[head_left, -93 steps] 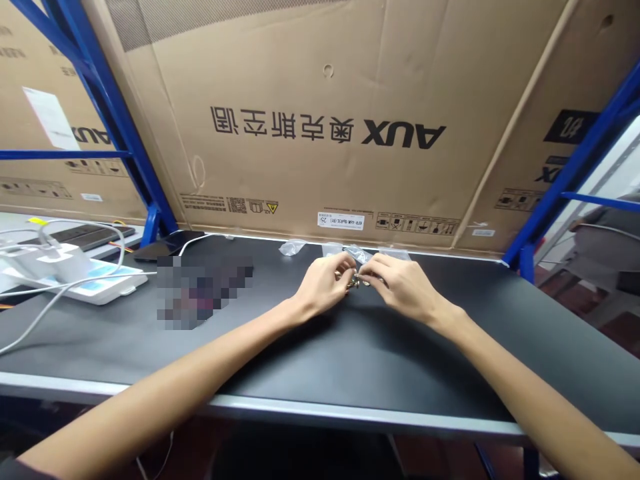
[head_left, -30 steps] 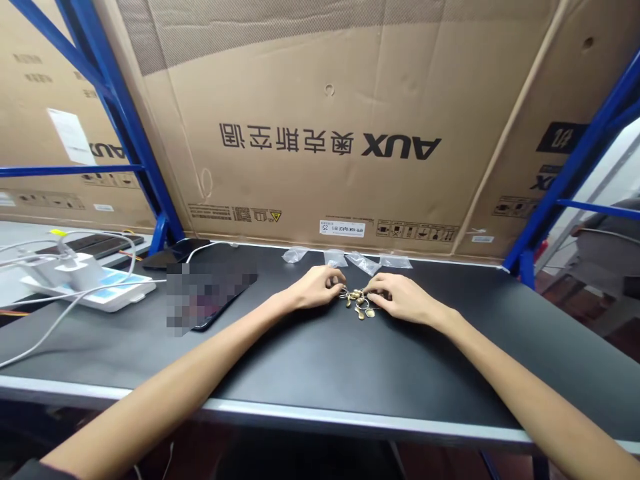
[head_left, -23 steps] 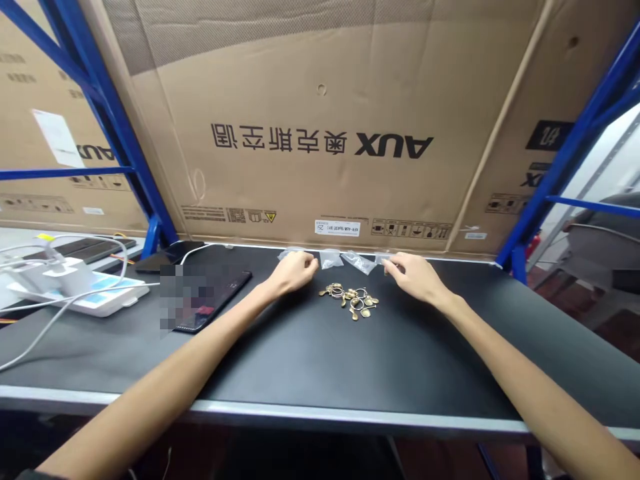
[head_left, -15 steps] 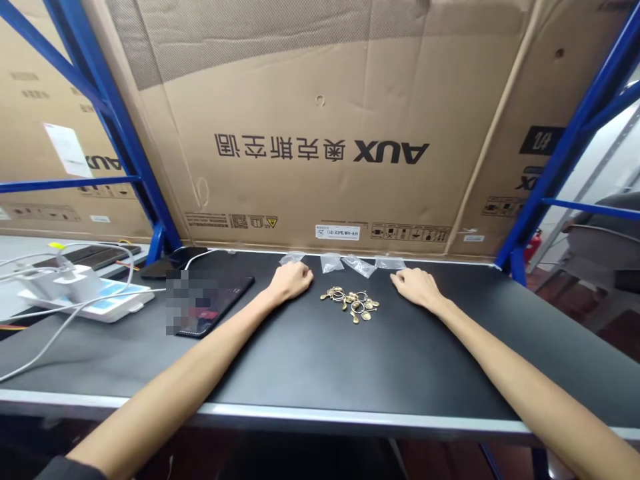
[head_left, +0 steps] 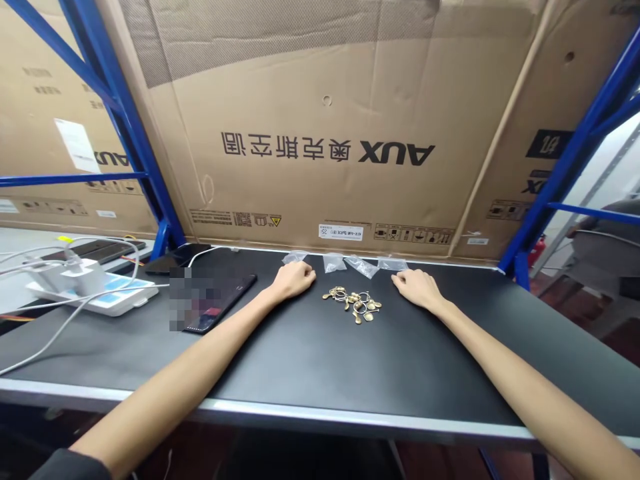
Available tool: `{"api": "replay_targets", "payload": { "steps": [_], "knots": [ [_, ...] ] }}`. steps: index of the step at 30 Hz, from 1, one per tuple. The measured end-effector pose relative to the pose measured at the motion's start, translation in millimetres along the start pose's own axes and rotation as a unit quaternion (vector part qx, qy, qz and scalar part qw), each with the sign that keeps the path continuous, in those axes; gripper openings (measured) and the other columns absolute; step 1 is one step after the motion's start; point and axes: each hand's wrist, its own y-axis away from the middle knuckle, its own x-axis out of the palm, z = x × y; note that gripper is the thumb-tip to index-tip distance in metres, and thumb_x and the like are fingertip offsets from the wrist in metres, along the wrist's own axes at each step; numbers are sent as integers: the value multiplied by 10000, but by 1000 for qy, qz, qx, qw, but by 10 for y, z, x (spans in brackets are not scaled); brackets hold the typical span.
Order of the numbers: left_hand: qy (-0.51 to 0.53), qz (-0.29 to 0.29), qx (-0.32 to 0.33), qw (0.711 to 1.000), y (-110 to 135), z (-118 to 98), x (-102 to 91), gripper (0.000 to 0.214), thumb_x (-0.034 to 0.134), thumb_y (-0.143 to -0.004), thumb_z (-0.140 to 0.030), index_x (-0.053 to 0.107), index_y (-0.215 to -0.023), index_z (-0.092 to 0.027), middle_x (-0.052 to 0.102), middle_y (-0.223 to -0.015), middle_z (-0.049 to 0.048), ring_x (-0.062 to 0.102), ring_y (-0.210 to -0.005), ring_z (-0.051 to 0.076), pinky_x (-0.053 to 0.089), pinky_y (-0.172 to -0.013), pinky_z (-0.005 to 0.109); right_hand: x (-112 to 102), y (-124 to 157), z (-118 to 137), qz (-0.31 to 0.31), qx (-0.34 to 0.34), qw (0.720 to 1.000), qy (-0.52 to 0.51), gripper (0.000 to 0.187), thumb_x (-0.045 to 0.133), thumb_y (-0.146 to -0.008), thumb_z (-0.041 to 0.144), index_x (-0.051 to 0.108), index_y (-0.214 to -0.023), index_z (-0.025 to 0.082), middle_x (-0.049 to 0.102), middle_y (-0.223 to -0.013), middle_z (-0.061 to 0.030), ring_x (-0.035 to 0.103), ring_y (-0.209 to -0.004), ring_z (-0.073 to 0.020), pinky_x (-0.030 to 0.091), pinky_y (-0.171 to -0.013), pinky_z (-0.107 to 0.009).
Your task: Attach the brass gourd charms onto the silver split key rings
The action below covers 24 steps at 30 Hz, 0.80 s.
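Observation:
A small heap of gold-coloured earrings (head_left: 355, 304) lies on the black table (head_left: 320, 360), between my two hands. My left hand (head_left: 295, 278) rests on the table to the left of the heap, fingers curled into a loose fist with nothing visible in it. My right hand (head_left: 415, 287) lies palm down to the right of the heap, fingers relaxed and flat, holding nothing. Several small clear plastic bags (head_left: 364, 265) lie in a row just behind the hands, along the foot of the cardboard box.
A large cardboard box (head_left: 325, 133) stands upright behind the table, framed by blue rack posts (head_left: 125, 127). A phone (head_left: 220, 303) lies left of my left hand. Further left sit a white power strip (head_left: 80, 287) and cables. A chair (head_left: 600, 253) stands at far right.
My hands let go of the earrings, reached briefly toward the plastic bags, then drew apart and settled on the table on either side of the heap.

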Motion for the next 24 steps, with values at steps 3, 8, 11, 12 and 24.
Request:
{"api": "replay_targets", "payload": {
  "steps": [3,8,11,12,24],
  "knots": [
    [4,2,0,1000,5,-8,-5,338,455,-882,-329,558,-592,-189,657,-695,88,632,-720,229,395,-654,295,-61,46,72,6,-36,999,-21,408,418,-998,421,706,-805,204,743,-855,-85,695,-839,-239,424,-690,-282],
    [11,4,-1,1000,20,-29,-25,335,458,-874,-335,555,-587,-193,677,-722,96,639,-735,243,400,-657,306,-215,230,367,26,-140,983,-114,360,470,-972,482,737,-933,243,764,-914,-35,683,-820,-199,450,-704,-279],
    [14,5,-6,1000,23,-36,-30,335,467,-871,-340,559,-584,-193,685,-729,99,647,-745,249,406,-661,307,-262,334,543,32,-159,982,-98,282,559,-913,449,742,-845,245,761,-859,-31,678,-786,-202,434,-664,-282],
    [15,5,-7,1000,23,-36,-30,333,472,-869,-341,562,-585,-192,686,-730,99,650,-749,248,408,-662,306,-266,356,584,31,-162,982,-89,244,569,-900,409,742,-842,248,761,-860,-28,678,-783,-200,428,-654,-281],
    [21,10,-3,1000,18,-39,-43,335,470,-870,-331,547,-573,-195,666,-711,98,642,-734,255,403,-668,314,-291,381,586,52,-176,979,-87,220,522,-904,249,731,-836,241,755,-809,-15,672,-746,-185,401,-623,-268]
  ]
}}
